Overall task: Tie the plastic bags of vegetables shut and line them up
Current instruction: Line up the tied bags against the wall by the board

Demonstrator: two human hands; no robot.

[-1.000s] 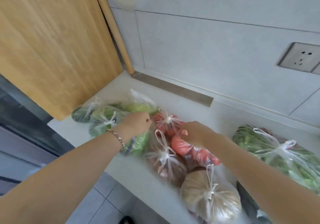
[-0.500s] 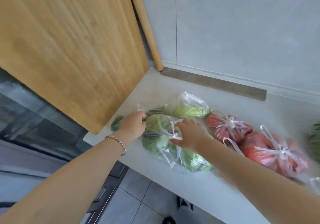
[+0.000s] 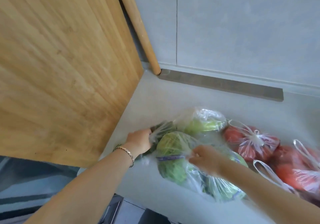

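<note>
Fingers of L hand were clenched round bunched neck of dark-green bag, on worktop nr its left edge. R hand, blurred, pinched film atop lettuce bag just beside it. Tied tomato bags lay further right.
</note>
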